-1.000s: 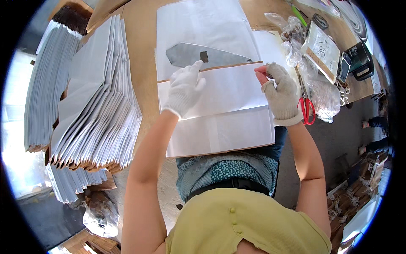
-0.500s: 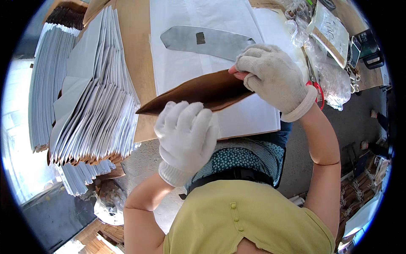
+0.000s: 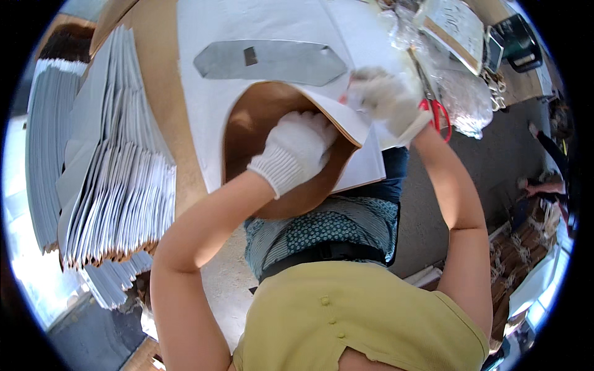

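Note:
A large paper bag (image 3: 238, 133), brown inside and white outside, gapes wide in front of me. Inside its mouth is my left hand (image 3: 300, 145), in a white knitted glove; the knuckles show near the right inner wall, but the fingertips are hidden. My right hand (image 3: 387, 102), also gloved, is beside the bag's right side and smeared by motion, so its fingers and any contact are unclear. Beyond the bag, a grey flat strip with pointed ends (image 3: 278, 62) and a small dark patch lies on white paper sheets (image 3: 260, 21).
Tall stacks of folded white paper bags (image 3: 124, 191) with brown edges stand at the left. Red-handled scissors (image 3: 433, 105) and clear plastic wrap (image 3: 464, 102) lie at the right. A black container (image 3: 516, 43) stands at the far right, with another person's arm (image 3: 547, 187) below it.
The bag's mouth has gone from a narrow slit to wide open. My left hand has moved from its near edge into it. My right hand has left the bag's far rim corner.

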`<state>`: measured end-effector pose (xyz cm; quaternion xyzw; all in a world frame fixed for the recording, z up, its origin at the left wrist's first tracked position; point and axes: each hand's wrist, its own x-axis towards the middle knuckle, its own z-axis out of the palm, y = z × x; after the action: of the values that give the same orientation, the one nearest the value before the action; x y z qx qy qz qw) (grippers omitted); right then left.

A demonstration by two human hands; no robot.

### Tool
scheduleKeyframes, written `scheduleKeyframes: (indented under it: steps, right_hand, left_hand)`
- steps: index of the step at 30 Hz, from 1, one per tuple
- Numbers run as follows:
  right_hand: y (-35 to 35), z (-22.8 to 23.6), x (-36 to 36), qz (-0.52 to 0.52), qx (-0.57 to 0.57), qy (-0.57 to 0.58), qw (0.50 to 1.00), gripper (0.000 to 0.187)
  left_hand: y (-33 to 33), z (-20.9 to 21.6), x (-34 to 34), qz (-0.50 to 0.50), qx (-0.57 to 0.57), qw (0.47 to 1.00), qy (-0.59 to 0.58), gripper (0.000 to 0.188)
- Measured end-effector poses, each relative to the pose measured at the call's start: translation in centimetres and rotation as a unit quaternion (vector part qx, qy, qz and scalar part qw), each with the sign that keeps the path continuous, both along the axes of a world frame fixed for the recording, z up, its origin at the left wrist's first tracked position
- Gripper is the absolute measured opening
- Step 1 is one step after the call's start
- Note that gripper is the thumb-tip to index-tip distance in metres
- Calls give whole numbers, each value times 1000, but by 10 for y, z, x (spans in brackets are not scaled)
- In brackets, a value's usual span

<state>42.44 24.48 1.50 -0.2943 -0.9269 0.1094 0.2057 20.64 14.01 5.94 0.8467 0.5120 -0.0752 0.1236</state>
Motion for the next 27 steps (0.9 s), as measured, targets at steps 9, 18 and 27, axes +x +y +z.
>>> scheduleKeyframes:
  steps: [9, 18, 27]
  right_hand:
    - [-35, -13, 61, -173, -66, -82, 979, 15]
    - [-28, -10, 12, -75, -320, 170, 929, 45]
    - [-50, -21, 66, 90, -19, -39, 995, 33]
  left_hand:
    - [28, -45, 13, 65, -245, 966, -51, 51]
    - [-17, 39, 32, -56, -218, 974, 11, 28]
    - [-107, 37, -143, 242, 45, 935, -255, 52]
